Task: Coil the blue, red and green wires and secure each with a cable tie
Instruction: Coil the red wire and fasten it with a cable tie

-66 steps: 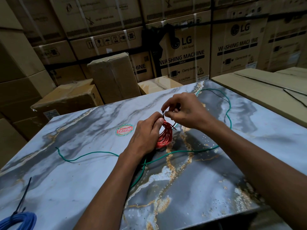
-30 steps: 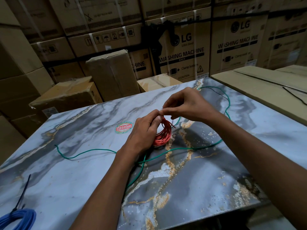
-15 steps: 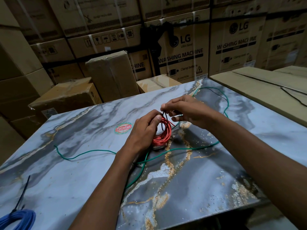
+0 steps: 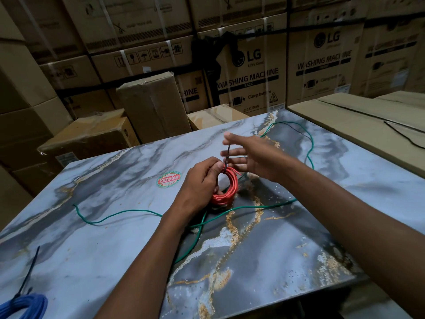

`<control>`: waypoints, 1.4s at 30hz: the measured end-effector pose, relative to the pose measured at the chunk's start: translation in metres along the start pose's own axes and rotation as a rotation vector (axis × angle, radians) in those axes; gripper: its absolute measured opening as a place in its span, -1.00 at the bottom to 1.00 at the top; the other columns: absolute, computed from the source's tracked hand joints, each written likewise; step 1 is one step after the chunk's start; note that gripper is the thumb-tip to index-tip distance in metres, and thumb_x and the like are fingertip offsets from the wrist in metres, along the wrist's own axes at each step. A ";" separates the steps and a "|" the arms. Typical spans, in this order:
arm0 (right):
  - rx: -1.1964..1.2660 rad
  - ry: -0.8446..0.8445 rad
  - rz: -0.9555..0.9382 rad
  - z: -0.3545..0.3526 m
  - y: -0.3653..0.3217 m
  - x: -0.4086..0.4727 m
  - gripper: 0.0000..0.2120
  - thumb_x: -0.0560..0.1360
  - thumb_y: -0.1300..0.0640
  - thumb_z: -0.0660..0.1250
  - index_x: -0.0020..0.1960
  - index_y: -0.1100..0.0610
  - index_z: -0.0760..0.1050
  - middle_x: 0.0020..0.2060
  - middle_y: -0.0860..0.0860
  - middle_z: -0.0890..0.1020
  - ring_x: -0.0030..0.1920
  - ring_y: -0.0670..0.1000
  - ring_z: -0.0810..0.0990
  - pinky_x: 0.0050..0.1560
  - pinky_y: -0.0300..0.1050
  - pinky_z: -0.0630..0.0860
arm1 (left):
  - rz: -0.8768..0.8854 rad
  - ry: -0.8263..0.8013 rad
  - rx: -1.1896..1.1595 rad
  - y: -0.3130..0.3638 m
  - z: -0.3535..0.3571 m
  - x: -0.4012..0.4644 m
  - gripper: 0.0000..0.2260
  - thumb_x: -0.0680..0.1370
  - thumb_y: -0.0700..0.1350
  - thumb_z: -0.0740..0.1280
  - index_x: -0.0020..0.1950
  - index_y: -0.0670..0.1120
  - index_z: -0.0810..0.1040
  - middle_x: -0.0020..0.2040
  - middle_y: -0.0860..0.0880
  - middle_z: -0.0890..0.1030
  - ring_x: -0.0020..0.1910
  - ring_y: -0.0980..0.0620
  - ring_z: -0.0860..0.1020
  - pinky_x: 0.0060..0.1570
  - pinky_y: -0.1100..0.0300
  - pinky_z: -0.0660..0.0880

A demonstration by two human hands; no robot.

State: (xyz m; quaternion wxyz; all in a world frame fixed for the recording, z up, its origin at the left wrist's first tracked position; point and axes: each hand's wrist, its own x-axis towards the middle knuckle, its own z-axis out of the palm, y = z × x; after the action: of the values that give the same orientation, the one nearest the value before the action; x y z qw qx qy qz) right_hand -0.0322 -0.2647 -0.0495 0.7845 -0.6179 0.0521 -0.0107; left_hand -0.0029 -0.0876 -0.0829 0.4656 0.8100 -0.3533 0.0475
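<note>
Scene was dim overall, with a cool bluish cast on the marble-patterned tabletop [image 4: 92, 249]. The tabletop carried a soft sheen toward the left of frame. Stacked cartons [image 4: 248, 72] at the top of frame sat in deep shadow; their print was still legible at centre. Right hand [image 4: 250, 157] was motion-blurred at the fingers. Soft shadow lay under both forearms. Wide-angle distortion bowed the frame edges; corners were darker and softer.

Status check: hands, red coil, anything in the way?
Left hand grips red coil at the cable tie; right hand open beside it. Tie tail sticks up. Green wire loose across table, under the coil. Blue coil tied.
</note>
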 end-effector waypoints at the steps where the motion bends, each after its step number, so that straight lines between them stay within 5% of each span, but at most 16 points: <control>1: -0.041 -0.038 0.004 0.002 0.001 0.000 -0.69 0.59 0.05 0.42 0.20 0.25 0.59 -0.06 0.12 0.71 -0.16 0.00 0.70 -0.13 -0.18 0.66 | -0.005 0.024 -0.008 -0.001 0.000 0.001 -0.72 0.70 -0.06 0.16 -0.17 0.06 0.51 -0.44 0.11 0.51 -0.43 0.11 0.48 -0.33 0.16 0.42; 5: -0.100 -0.055 -0.073 0.004 0.004 0.001 -0.75 0.56 0.22 0.44 0.16 0.36 0.63 -0.12 0.15 0.71 -0.16 0.00 0.71 -0.08 -0.20 0.67 | -0.010 0.084 0.004 -0.006 -0.001 0.004 -0.70 0.67 -0.01 0.17 -0.24 0.11 0.52 -0.46 0.11 0.49 -0.41 0.07 0.44 -0.30 0.10 0.38; 17: -0.193 0.104 -0.348 -0.001 0.002 -0.002 -0.84 0.52 0.26 0.49 0.03 0.35 0.68 -0.20 0.23 0.72 -0.23 0.04 0.70 -0.15 -0.18 0.64 | -0.027 -0.010 -0.208 -0.004 -0.001 0.007 -0.65 0.66 -0.01 0.16 -0.31 0.15 0.50 -0.45 0.14 0.38 -0.44 0.12 0.31 -0.41 0.20 0.27; 24: -0.025 0.001 -0.356 0.006 -0.006 -0.005 -0.90 0.51 0.32 0.45 -0.04 0.38 0.65 -0.27 0.16 0.68 -0.25 0.03 0.66 -0.19 -0.21 0.61 | 0.023 0.106 0.019 -0.011 -0.001 0.010 -0.73 0.64 0.09 0.14 -0.13 0.03 0.53 -0.35 0.08 0.50 -0.38 0.06 0.44 -0.35 -0.04 0.40; 30: 0.080 -0.157 -0.273 0.007 -0.008 -0.006 -0.91 0.56 0.30 0.39 0.01 0.32 0.65 -0.20 0.15 0.69 -0.24 0.00 0.67 -0.18 -0.26 0.62 | 0.037 0.161 -0.117 -0.009 -0.002 0.012 -0.82 0.66 0.00 0.14 0.05 0.03 0.53 -0.35 0.15 0.49 -0.39 0.14 0.40 -0.34 0.14 0.31; 34: -0.282 -0.006 -0.395 0.004 0.003 -0.002 -0.79 0.53 0.07 0.48 0.06 0.21 0.69 -0.08 0.10 0.74 -0.04 0.01 0.70 0.00 -0.11 0.67 | -0.045 0.166 -0.161 -0.019 -0.001 0.007 -0.80 0.65 0.02 0.16 0.04 0.01 0.55 -0.28 0.16 0.52 -0.30 0.14 0.45 -0.31 0.15 0.35; 37: -0.491 -0.069 -0.276 0.005 0.012 -0.002 -0.72 0.53 -0.06 0.48 0.15 0.07 0.69 -0.02 0.05 0.76 0.07 0.01 0.72 0.16 0.06 0.66 | -0.031 0.191 -0.182 -0.019 -0.003 0.008 -0.80 0.66 0.01 0.13 0.01 0.01 0.53 -0.30 0.13 0.48 -0.30 0.08 0.42 -0.31 0.14 0.35; 42: -0.858 0.002 -0.442 0.026 0.025 -0.006 -0.72 0.70 0.06 0.22 0.15 0.17 0.67 -0.13 0.06 0.74 -0.13 0.05 0.73 -0.02 0.11 0.69 | -0.056 0.308 -0.103 -0.015 0.000 0.005 -0.88 0.71 -0.05 0.13 0.12 0.05 0.45 -0.24 0.07 0.49 -0.27 0.11 0.46 -0.27 0.15 0.39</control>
State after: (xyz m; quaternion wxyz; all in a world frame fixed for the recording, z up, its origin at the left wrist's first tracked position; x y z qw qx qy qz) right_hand -0.0367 -0.2329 -0.0671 0.4377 -0.8820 -0.0799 -0.1555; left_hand 0.0107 -0.0855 -0.0916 0.5564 0.7778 -0.2568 0.1398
